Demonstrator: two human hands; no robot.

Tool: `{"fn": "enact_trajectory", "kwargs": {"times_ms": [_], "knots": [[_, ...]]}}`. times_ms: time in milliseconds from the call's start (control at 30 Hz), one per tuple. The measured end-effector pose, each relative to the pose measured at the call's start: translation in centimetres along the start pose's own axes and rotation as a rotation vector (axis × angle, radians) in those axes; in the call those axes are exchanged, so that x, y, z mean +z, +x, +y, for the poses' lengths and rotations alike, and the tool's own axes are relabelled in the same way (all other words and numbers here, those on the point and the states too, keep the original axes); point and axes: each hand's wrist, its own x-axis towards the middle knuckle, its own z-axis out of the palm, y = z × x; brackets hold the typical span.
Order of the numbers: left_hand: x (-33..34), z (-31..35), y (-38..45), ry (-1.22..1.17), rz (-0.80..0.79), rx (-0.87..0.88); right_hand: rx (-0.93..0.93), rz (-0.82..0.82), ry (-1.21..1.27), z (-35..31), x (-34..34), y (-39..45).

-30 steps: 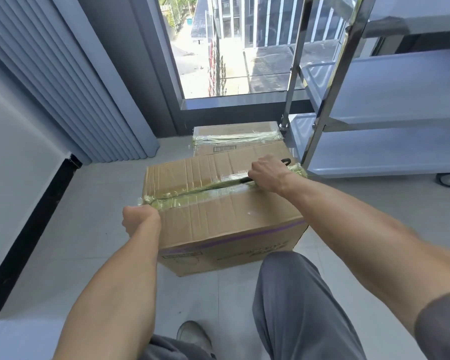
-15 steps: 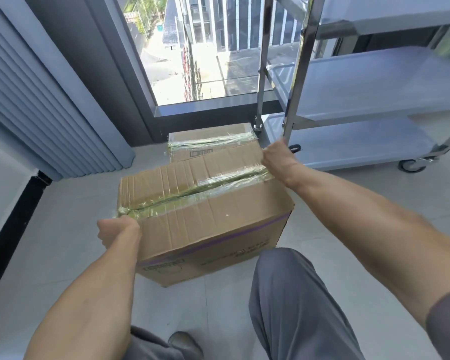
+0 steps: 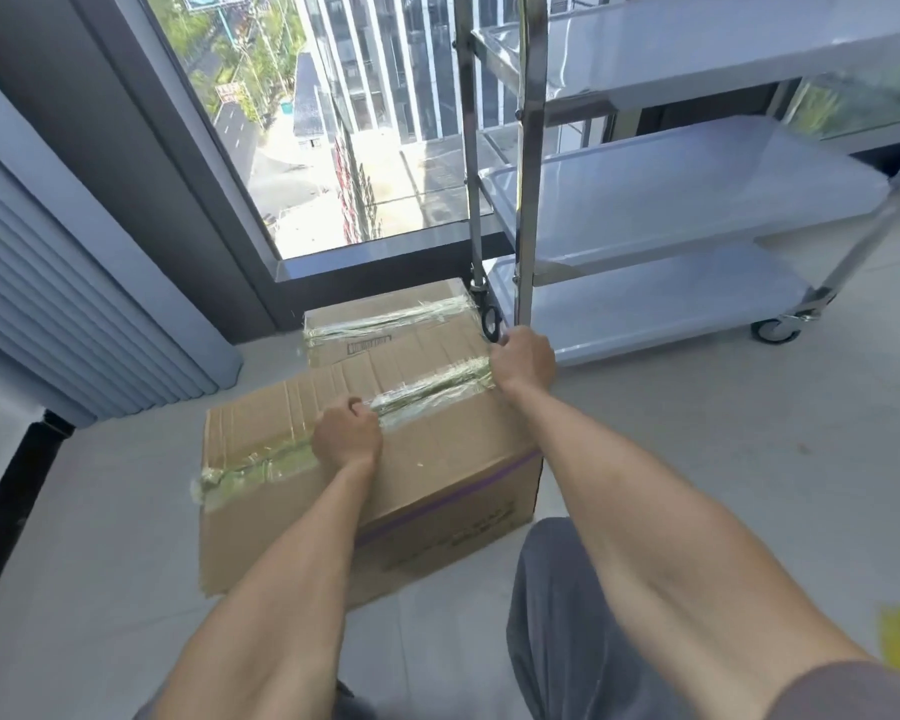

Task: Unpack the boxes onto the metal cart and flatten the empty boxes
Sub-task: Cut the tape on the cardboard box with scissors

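near box (image 3: 437,475) on floor, taped seam across its top. left hand (image 3: 346,436) fisted on the seam mid-box, fingers curled under; can't tell if they pinch tape (image 3: 427,394). right hand (image 3: 523,358) closed at the box's far-right seam end; what it grips is hidden. second box (image 3: 391,324) behind, partly hidden. cart (image 3: 671,200) right of box, top cut off.

Tall window (image 3: 302,148) over street and buildings, grey pleated blinds (image 3: 68,314) at left, pale floor (image 3: 697,433).
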Motion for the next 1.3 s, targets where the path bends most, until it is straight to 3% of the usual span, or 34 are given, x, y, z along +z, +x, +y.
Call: {"fn": "enact_trajectory", "kwargs": {"times_ms": [100,233,300,467,667,800,900,967,1067,1300], "knots": [[1.9,3.9,-1.5,-0.270,-0.258,0.042,0.157,0.055,0.314,-0.4,1.5,-0.2],[3.2,6.2,-3.2,-0.546,-0.614,-0.084,0.285,0.067,0.503,0.0,1.2,1.2],[3.4,5.9,-3.4,-0.597,-0.709,-0.143,0.355,0.047,0.591,0.7,1.2,2.1],[3.8,5.7,-3.0,-0.588,-0.736,-0.183,0.398,-0.016,0.849,0.6,0.0,1.2],[3.9,6.4,-2.2,-0.785,-0.716,-0.376,0.354,-0.045,0.901,0.0,0.4,0.5],[3.9,5.8,-1.7,-0.895,-0.663,-0.461,0.259,0.079,0.557,0.5,0.4,0.5],[4.1,6.1,-1.9,-0.948,-0.574,-0.468,0.304,-0.023,0.340,0.8,0.6,-0.4],[4.4,6.7,-2.3,-0.908,-0.556,-0.415,0.251,-0.001,0.200,0.5,1.5,-1.3],[4.8,7.3,-2.4,-0.805,-0.534,-0.323,0.096,0.114,0.154,0.3,2.0,-1.9],[4.3,7.3,-2.3,-0.672,-0.578,-0.189,-0.021,-0.053,0.188,1.4,1.5,-0.7]]}}
